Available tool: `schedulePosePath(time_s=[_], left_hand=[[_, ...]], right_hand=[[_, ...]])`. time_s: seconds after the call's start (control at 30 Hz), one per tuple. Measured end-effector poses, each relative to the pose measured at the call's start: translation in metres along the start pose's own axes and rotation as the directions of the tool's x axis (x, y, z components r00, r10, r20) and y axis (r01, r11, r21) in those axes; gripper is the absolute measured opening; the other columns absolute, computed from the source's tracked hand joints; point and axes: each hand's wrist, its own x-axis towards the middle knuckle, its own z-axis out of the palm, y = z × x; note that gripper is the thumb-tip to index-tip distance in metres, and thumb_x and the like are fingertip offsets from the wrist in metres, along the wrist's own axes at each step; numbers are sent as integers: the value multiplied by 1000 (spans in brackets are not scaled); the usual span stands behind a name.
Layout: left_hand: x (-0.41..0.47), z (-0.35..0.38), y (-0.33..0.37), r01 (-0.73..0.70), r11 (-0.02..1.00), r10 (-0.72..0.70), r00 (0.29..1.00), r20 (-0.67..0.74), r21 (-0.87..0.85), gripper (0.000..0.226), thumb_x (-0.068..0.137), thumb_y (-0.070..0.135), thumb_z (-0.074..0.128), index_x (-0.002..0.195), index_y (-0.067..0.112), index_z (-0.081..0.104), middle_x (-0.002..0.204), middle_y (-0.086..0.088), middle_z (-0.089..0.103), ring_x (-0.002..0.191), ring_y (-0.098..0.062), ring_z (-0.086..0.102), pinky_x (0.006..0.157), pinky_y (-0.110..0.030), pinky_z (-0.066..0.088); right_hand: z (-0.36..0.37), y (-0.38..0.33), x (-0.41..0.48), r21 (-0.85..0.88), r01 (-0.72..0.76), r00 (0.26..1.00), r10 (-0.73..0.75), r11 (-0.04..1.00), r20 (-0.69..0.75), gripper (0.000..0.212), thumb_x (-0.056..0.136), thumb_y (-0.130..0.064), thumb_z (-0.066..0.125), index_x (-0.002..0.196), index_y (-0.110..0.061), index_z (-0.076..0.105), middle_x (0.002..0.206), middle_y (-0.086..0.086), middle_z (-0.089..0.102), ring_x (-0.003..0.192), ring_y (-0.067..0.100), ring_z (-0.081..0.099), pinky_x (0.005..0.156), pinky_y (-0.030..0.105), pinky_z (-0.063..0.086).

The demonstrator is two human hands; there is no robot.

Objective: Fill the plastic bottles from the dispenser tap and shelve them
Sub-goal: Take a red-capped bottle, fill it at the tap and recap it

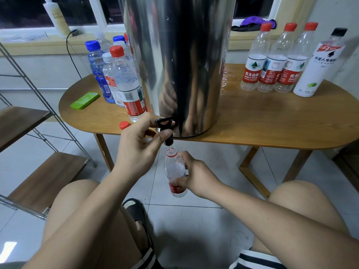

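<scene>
A tall steel dispenser (182,61) stands on the oval wooden table (272,121), with its black tap (166,125) hanging over the front edge. My left hand (139,146) grips the tap lever with fingers and thumb. Directly under the spout, my right hand (194,175) holds an uncapped clear bottle with a red label (174,171), its mouth just below the nozzle. A loose red cap (124,125) lies on the table left of the tap.
Several capped bottles (120,74) cluster left of the dispenser beside a green case (84,100). Three red-capped bottles (272,61) and a white bottle (318,66) stand on the right. A metal-and-wood shelf rack (38,133) is at the left. My knees frame the floor below.
</scene>
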Motion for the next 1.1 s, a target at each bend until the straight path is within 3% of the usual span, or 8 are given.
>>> schedulePosePath(time_s=[0.07,0.17,0.43,0.7,1.1], left_hand=[[0,0,1,-3,1000,3,1000,-4,-1,16,101,5,75,115,13,72,93,-2,78,88,-18,78,79,-30,60],[-1,0,1,-2,1000,2,1000,2,-9,17,102,5,75,114,17,71,92,-1,78,88,-21,79,79,-38,61],[-1,-1,-2,-15,1000,15,1000,2,-3,17,101,3,76,116,7,70,97,-2,76,87,-25,79,77,-55,60],[-1,0,-2,-34,999,34,999,-8,20,17,100,2,76,116,9,71,102,1,73,92,-22,78,77,-55,58],[-1,0,-4,-32,999,32,1000,1,11,16,102,5,76,115,11,71,103,1,73,90,-25,79,77,-55,59]], right_hand=[[0,0,0,3,-3,1000,3,1000,0,72,79,-36,94,134,-36,47,134,-8,69,121,19,67,99,46,61],[0,0,-1,11,-5,1000,6,1000,-2,72,78,-37,93,133,-37,47,133,-9,69,120,19,67,99,46,61],[-1,0,0,4,-8,1000,8,1000,12,73,78,-39,92,135,-38,46,136,-8,68,122,20,66,99,47,61],[1,1,0,-3,-16,1000,16,1000,-1,76,71,-49,90,132,-38,46,131,-9,70,118,19,68,95,47,62],[0,2,1,-19,-7,1000,7,1000,3,74,74,-46,90,133,-36,46,132,-9,70,118,19,68,96,47,61]])
